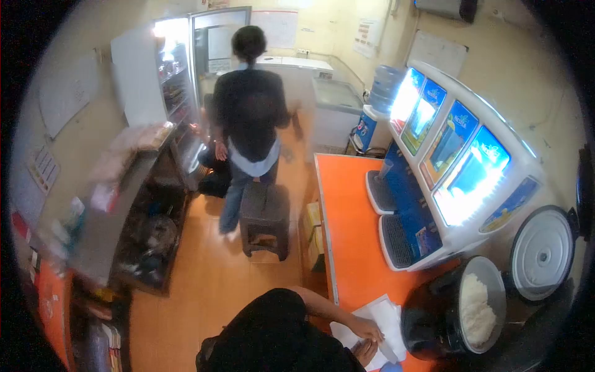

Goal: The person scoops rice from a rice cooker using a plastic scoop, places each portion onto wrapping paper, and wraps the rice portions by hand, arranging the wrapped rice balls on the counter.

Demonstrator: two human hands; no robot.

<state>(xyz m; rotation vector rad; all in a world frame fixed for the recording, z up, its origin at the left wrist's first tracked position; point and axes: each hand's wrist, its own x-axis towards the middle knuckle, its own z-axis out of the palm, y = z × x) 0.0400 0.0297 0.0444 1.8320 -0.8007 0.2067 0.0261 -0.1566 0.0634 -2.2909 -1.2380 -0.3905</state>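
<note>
My left hand (367, 330) reaches over white paper sheets (383, 313) on the orange counter, its fingers bent down and drawn together. Just below it and close against it is my right hand (364, 352), partly cut off by my black sleeve and the frame's lower edge. A pale flat strip (388, 353) sticks out beside the fingers; its kind and which hand has it are unclear. A small blue thing (391, 367) shows at the bottom edge. Right beside the paper stands a black rice pot (427, 325) with white rice (477, 310) inside.
The orange counter (347, 217) carries a lit drink dispenser (471, 161). A round pot lid (543, 254) stands behind the pot. A person (250, 111) stands near a dark stool (265, 214) and an open fridge (173, 74). Shelves (149, 229) line the left.
</note>
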